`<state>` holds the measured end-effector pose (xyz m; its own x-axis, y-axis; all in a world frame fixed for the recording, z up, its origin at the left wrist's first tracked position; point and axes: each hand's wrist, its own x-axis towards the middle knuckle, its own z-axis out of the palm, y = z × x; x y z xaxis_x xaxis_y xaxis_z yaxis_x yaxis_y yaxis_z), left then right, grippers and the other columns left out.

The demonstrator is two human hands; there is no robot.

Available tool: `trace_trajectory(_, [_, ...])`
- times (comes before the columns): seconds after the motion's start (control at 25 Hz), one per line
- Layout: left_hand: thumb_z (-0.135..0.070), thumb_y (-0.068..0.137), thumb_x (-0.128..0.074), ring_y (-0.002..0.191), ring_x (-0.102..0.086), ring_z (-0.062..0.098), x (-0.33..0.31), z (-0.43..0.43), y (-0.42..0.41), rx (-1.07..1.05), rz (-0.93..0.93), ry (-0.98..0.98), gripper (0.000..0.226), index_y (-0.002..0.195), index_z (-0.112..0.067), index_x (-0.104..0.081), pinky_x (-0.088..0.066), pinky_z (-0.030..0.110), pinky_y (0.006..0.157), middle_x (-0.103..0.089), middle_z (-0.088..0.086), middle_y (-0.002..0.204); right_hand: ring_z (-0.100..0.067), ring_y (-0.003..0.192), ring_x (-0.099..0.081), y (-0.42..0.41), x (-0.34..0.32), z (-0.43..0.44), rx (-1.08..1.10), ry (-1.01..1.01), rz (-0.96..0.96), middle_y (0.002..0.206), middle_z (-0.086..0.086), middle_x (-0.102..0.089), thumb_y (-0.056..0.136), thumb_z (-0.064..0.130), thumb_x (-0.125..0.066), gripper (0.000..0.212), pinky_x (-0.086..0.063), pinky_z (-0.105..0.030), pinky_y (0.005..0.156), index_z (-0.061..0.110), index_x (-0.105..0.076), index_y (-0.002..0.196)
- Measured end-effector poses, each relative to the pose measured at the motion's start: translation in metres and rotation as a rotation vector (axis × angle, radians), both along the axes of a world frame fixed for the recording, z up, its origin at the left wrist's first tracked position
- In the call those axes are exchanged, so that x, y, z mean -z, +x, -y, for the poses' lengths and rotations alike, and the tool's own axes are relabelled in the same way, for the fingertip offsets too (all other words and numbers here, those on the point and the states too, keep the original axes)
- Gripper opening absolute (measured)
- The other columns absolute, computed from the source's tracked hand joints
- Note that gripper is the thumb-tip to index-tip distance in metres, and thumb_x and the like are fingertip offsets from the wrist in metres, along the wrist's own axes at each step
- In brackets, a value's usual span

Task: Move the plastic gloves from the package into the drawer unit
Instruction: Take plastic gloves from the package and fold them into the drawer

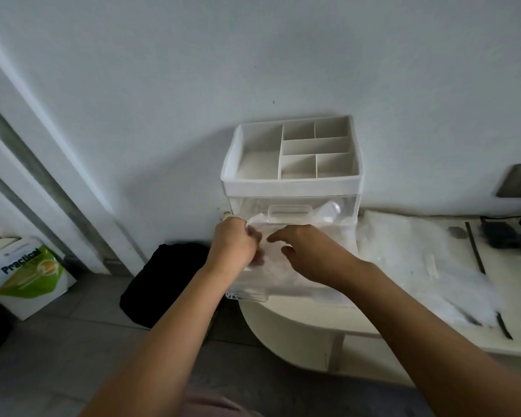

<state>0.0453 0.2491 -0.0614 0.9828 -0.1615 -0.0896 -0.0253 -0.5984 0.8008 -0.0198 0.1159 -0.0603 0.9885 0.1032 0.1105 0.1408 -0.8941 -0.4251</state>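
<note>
Mid-tuck: left hand (235, 245) pinches the thin clear plastic gloves (269, 257), right hand (307, 254) presses them down with straight fingers (278, 236) in the white plastic drawer unit (292, 182)'s pulled-out clear drawer (295, 291); next up, probably slide it shut.

The left hand (235, 242) had its fingertips buried in the plastic gloves (270, 254); the right edge cut off the wall socket (520, 180).

The drawer unit (292, 185) has a matt white plastic top and clear, glossy plastic drawers. The gloves (271, 254) are thin, crinkled translucent film, like the package (418, 251). The table (283, 326) looks smooth, matt cream.
</note>
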Motion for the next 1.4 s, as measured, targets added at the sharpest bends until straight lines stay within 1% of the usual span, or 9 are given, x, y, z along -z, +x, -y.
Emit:
trace_trajectory(0.12, [-0.008, 0.091, -0.054, 0.058, -0.069, 0.031, 0.003, -0.001, 0.001, 0.024, 0.124, 0.122, 0.020, 0.074, 0.001, -0.060, -0.059, 0.044, 0.059, -0.068, 0.019, 0.071, -0.020, 0.119, -0.048, 0.006, 0.008, 0.001, 0.009, -0.146, -0.134, 0.132, -0.005, -0.051, 0.086, 0.031, -0.064, 0.053, -0.039, -0.029, 0.101, 0.019, -0.048, 0.135])
trace_trajectory(0.32, [-0.009, 0.092, -0.057, 0.093, -0.065, 0.024, -0.014, 0.001, -0.012, 0.030, 0.503, 0.546, 0.014, 0.105, -0.006, -0.063, -0.050, 0.030, 0.077, -0.068, 0.008, 0.101, -0.026, 0.113, -0.047, 0.009, 0.011, -0.004, 0.012, -0.203, -0.212, 0.123, -0.010, -0.047, 0.076, 0.050, -0.070, 0.068, -0.042, -0.036, 0.097, 0.012, -0.052, 0.129])
trace_trajectory(0.44, [-0.012, 0.092, -0.060, 0.088, -0.064, 0.016, -0.024, 0.009, -0.027, 0.101, 0.651, 0.441, 0.010, 0.101, -0.012, -0.064, -0.048, 0.024, 0.074, -0.068, 0.000, 0.096, -0.027, 0.114, -0.047, 0.008, 0.013, -0.006, 0.009, -0.207, -0.194, 0.125, -0.013, -0.045, 0.077, 0.050, -0.069, 0.066, -0.043, -0.035, 0.096, 0.010, -0.052, 0.127])
trace_trajectory(0.52, [-0.011, 0.091, -0.059, 0.087, -0.065, 0.016, -0.016, 0.016, -0.029, 0.252, 0.506, 0.429, 0.011, 0.097, -0.010, -0.068, -0.049, 0.024, 0.076, -0.069, 0.002, 0.095, -0.028, 0.117, -0.044, 0.008, 0.016, -0.006, 0.018, -0.185, -0.189, 0.127, -0.012, -0.044, 0.078, 0.048, -0.069, 0.065, -0.042, -0.036, 0.098, 0.012, -0.051, 0.129])
trace_trajectory(0.72, [-0.015, 0.094, -0.050, 0.112, -0.055, 0.027, 0.010, 0.015, -0.012, 0.464, 0.141, 0.709, 0.034, 0.127, -0.005, -0.051, -0.041, 0.029, 0.089, -0.055, 0.014, 0.126, -0.033, 0.128, -0.031, 0.005, 0.022, -0.002, 0.037, -0.232, -0.176, 0.134, -0.009, -0.038, 0.075, 0.058, -0.066, 0.067, -0.035, -0.047, 0.104, 0.026, -0.049, 0.132])
trace_trajectory(0.92, [-0.040, 0.089, -0.060, 0.139, -0.028, 0.030, 0.013, 0.019, -0.008, 0.495, 0.033, 0.754, 0.073, 0.147, -0.010, -0.025, -0.028, 0.035, 0.111, -0.022, 0.015, 0.154, -0.049, 0.139, 0.005, 0.005, 0.022, 0.007, 0.202, -0.150, -0.418, 0.156, -0.006, -0.002, 0.076, 0.057, -0.067, 0.094, -0.017, -0.061, 0.110, 0.025, -0.017, 0.148])
trace_trajectory(1.04, [-0.042, 0.078, -0.073, 0.142, -0.020, 0.031, 0.017, 0.019, -0.003, 0.501, -0.026, 0.671, 0.092, 0.148, -0.013, -0.021, -0.026, 0.041, 0.115, -0.013, 0.014, 0.157, -0.048, 0.140, -0.004, 0.010, 0.017, 0.007, 0.344, -0.171, -0.497, 0.154, -0.014, 0.004, 0.074, 0.051, -0.074, 0.110, -0.021, -0.052, 0.113, 0.011, -0.005, 0.150])
trace_trajectory(1.2, [-0.044, 0.076, -0.074, 0.144, -0.016, 0.032, 0.020, 0.019, -0.001, 0.510, -0.020, 0.715, 0.097, 0.149, -0.015, -0.018, -0.023, 0.041, 0.116, -0.010, 0.016, 0.157, -0.045, 0.142, -0.005, 0.020, 0.024, 0.009, 0.344, -0.207, -0.573, 0.155, -0.013, 0.004, 0.072, 0.052, -0.074, 0.115, -0.022, -0.049, 0.115, 0.011, 0.000, 0.150])
trace_trajectory(1.4, [-0.048, 0.080, -0.067, 0.143, -0.017, 0.031, 0.025, 0.021, 0.004, 0.512, -0.029, 0.772, 0.094, 0.151, -0.018, -0.014, -0.023, 0.041, 0.116, -0.011, 0.014, 0.157, -0.038, 0.136, -0.026, 0.016, 0.011, 0.016, 0.235, -0.284, -0.590, 0.148, -0.019, -0.024, 0.079, 0.040, -0.071, 0.084, -0.030, -0.041, 0.111, 0.007, -0.029, 0.144])
